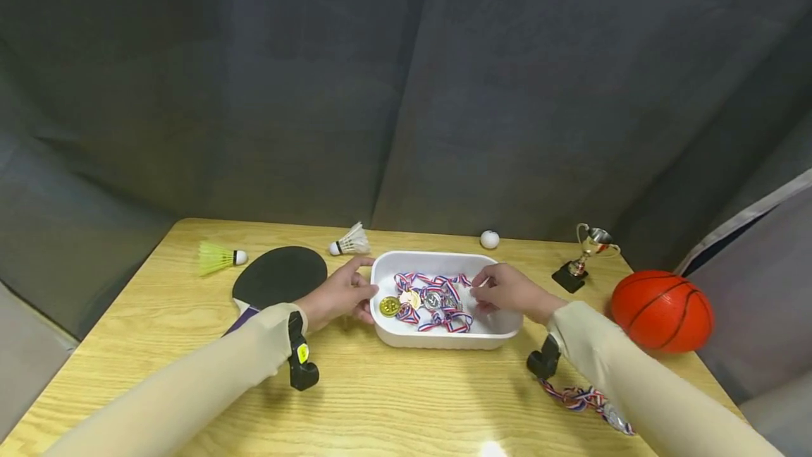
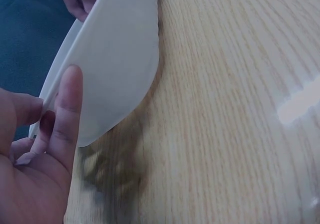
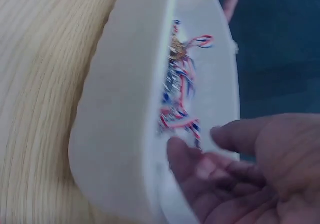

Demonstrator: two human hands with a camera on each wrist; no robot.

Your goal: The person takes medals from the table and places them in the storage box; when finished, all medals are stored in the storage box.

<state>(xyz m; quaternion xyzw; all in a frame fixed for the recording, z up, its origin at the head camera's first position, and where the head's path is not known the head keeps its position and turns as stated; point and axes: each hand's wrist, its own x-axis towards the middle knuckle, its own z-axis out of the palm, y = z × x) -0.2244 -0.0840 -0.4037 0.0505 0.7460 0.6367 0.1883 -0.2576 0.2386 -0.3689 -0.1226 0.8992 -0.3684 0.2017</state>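
A white plastic tub (image 1: 444, 341) stands on the table in the head view. Inside it lie several medals (image 1: 432, 300), gold and silver, with red, white and blue ribbons. My left hand (image 1: 342, 293) pinches the tub's left rim; the left wrist view shows thumb and fingers (image 2: 69, 92) on either side of the wall. Over the right end of the tub, my right hand (image 1: 507, 290) reaches in near the ribbons. In the right wrist view its thumb and forefinger stand apart, with nothing seen between them, close to a ribbon end (image 3: 194, 129).
Left are a black table tennis bat (image 1: 282, 277), a yellow shuttlecock (image 1: 217, 258) and a white shuttlecock (image 1: 352, 240). A white ball (image 1: 489, 239) lies behind the tub. At right are a trophy cup (image 1: 586, 256), an orange basketball (image 1: 662, 311) and more ribboned medals (image 1: 593, 404) under the right forearm.
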